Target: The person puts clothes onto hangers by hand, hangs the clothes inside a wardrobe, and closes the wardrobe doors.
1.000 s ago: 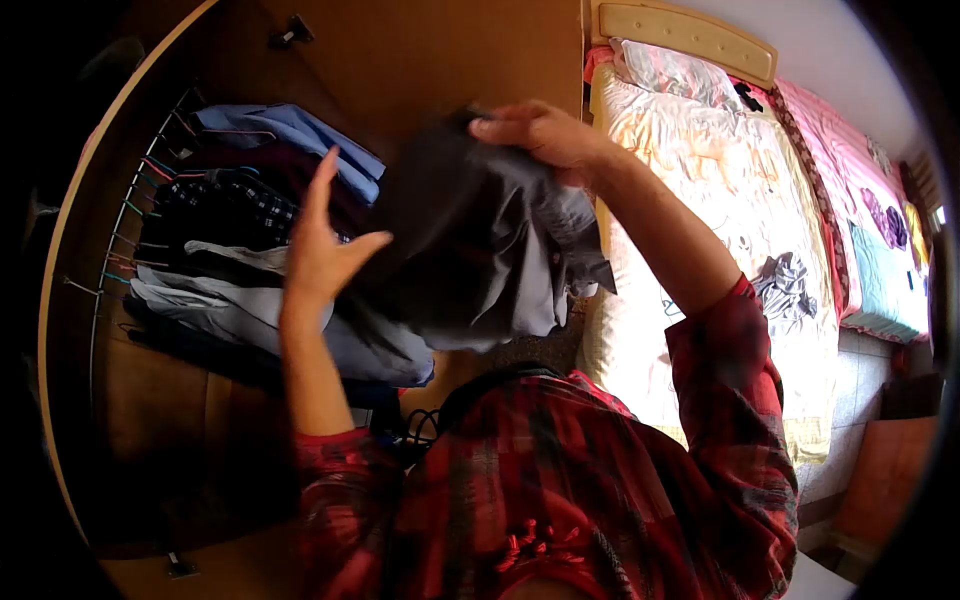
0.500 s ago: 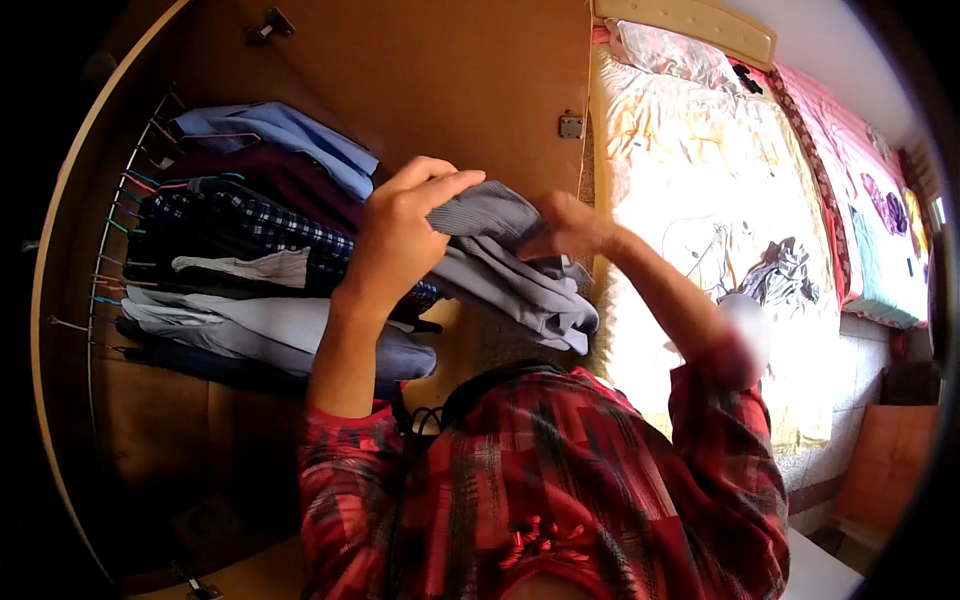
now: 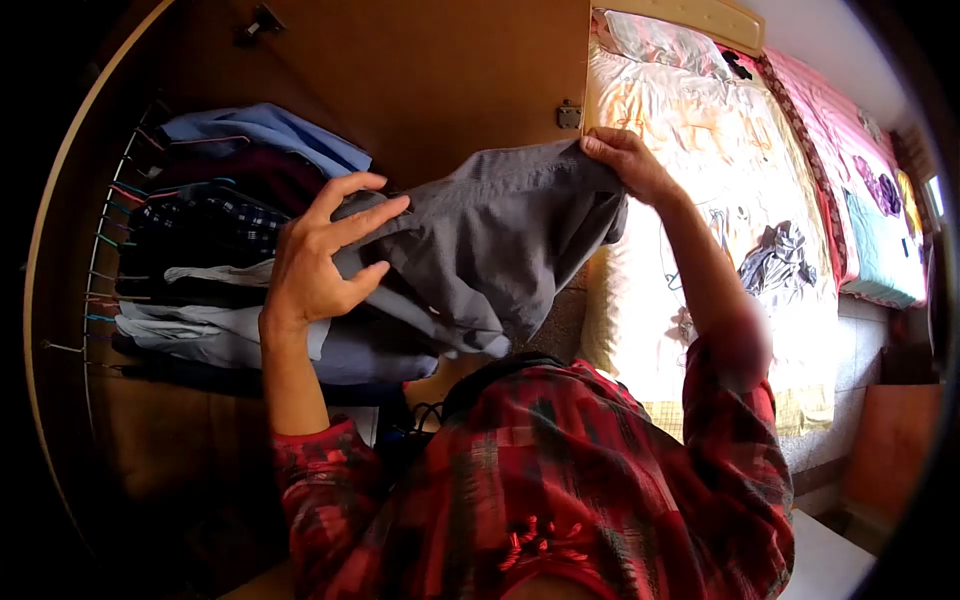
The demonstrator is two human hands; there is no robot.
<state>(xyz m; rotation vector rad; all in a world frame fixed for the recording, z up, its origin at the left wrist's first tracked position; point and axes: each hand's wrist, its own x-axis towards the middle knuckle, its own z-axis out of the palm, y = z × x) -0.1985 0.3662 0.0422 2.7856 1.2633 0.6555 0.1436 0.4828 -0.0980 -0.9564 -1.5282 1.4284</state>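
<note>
A grey garment is stretched between my two hands, in front of the wardrobe. Its kind is not plain; a stitched seam runs along its top edge and its lower folds hang loose. My right hand pinches its upper right corner, thumb on top. At its left end is my left hand, back towards me, with the cloth between thumb and fingers; index and middle fingers are spread, and the others are hidden. Close behind my left hand are hanging clothes, among them a dark checked shirt and light grey trousers.
Coloured hangers hang on a metal rail at the left. A blue shirt hangs at the rail's far end. The brown wardrobe door stands open. To the right is a bed with a crumpled grey cloth on it.
My right hand has moved up and right, pulling the grey garment out wider. My left hand has shifted left and down, its fingers more spread.
</note>
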